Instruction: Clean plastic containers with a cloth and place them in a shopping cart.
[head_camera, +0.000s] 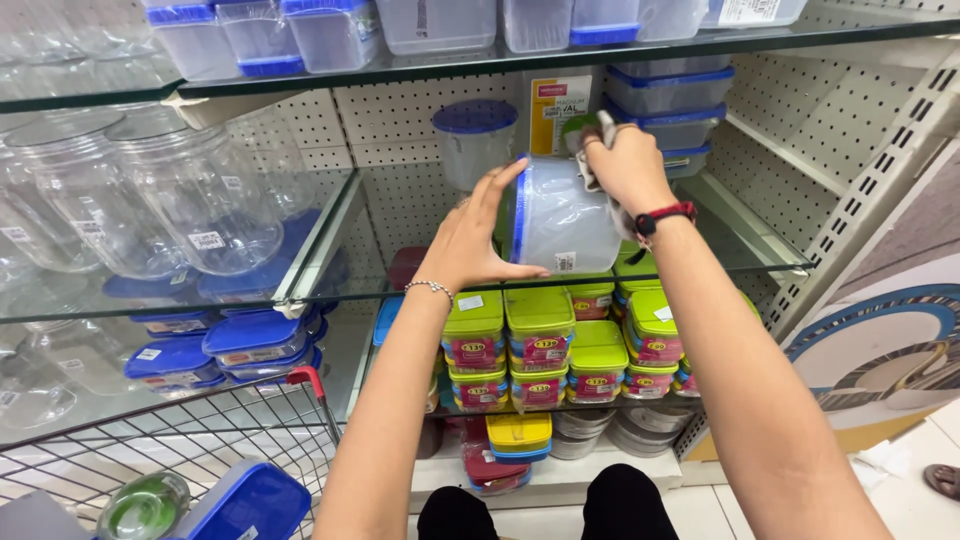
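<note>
While both hands, left (478, 235) and right (625, 165), grip an empty tub (560, 220), green-lidded boxes (540, 345) sit at 6 o'clock, jars (190, 200) at 9.

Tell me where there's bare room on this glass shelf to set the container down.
Bare glass lies between the clear jars and the container in both hands, in front of the blue-lidded tub. The green-lidded stacks below are crowded.

a container (565, 220) sits mid-frame on the glass shelf (400, 275), between both hands. jars (190, 195) stand at left. stacked boxes (540, 350) lie below, a cart (200, 450) at lower left.
</note>
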